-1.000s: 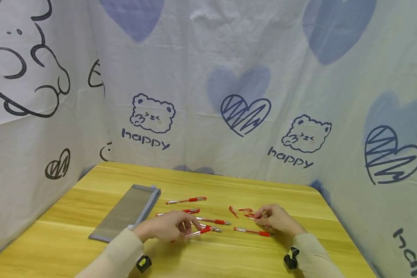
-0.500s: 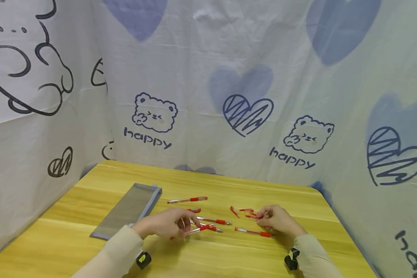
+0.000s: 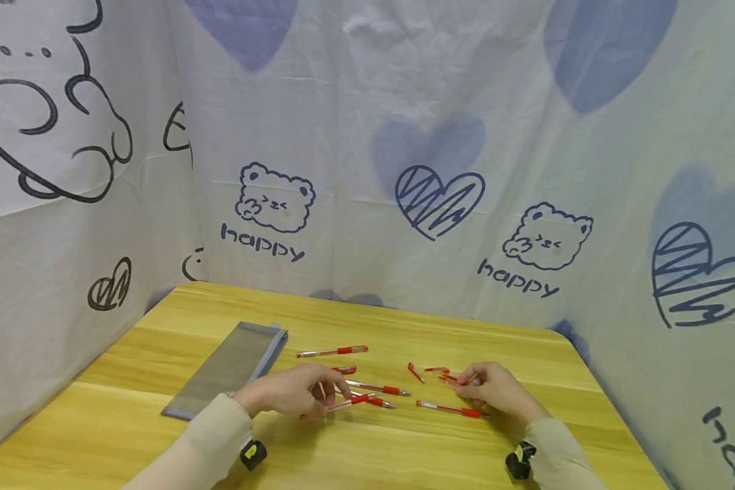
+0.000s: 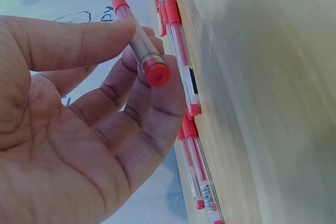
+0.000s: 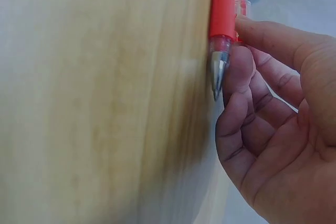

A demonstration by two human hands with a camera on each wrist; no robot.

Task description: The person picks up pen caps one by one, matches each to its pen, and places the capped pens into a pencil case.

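My left hand pinches a red gel pen between thumb and fingers. The pen has a clear barrel, a red grip and a red end plug; it is tilted, and its writing end points right over other pens. Several similar pens lie beside and beyond this hand, such as one pen just past the fingers. On the right, my right hand pinches a small red pen cap, mostly covered by the fingertips. Two loose caps lie to its left. An uncapped pen with a metal tip lies right beside these fingers.
A grey see-through zip pouch lies flat on the left of the wood-patterned table. One pen lies apart, farther back. A white printed curtain encloses the back and sides.
The left hand's pen tip has risen slightly away from the pens under it. The right hand has shifted a little to the right with the cap at its fingertips.
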